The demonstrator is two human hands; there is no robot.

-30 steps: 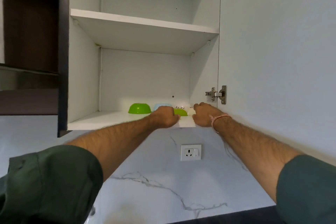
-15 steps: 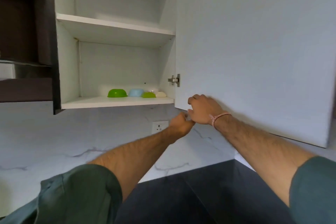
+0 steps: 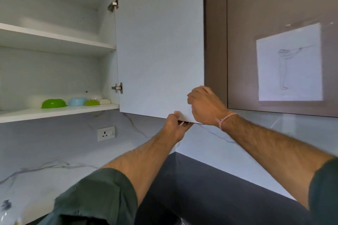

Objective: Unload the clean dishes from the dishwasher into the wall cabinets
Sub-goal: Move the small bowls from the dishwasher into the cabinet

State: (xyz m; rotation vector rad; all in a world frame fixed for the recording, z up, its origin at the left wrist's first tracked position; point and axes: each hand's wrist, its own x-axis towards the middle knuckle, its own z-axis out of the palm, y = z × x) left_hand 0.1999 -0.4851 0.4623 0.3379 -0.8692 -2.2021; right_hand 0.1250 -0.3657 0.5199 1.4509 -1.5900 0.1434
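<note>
The wall cabinet stands open, and its white door point(image 3: 159, 45) swings out toward me. My left hand point(image 3: 176, 124) grips the door's bottom edge near the free corner, thumb on the inner face. My right hand point(image 3: 204, 106) curls around the same corner from the right. On the lower shelf point(image 3: 60, 112) sit a green bowl point(image 3: 53, 103), a light blue bowl point(image 3: 77, 101), a smaller green bowl point(image 3: 92, 102) and a white dish point(image 3: 104, 101), all upside down. The upper shelf point(image 3: 54, 34) shows nothing on it.
A brown cabinet front point(image 3: 274, 5) to the right carries a sheet with a line drawing point(image 3: 289, 64). A wall socket point(image 3: 106, 133) sits on the marble backsplash under the cabinet. The dark countertop point(image 3: 210, 192) runs below into the corner.
Both hands left the lower shelf's front edge, moved right and took hold of the door's bottom corner. The view turned to the right, bringing the brown cabinet into sight.
</note>
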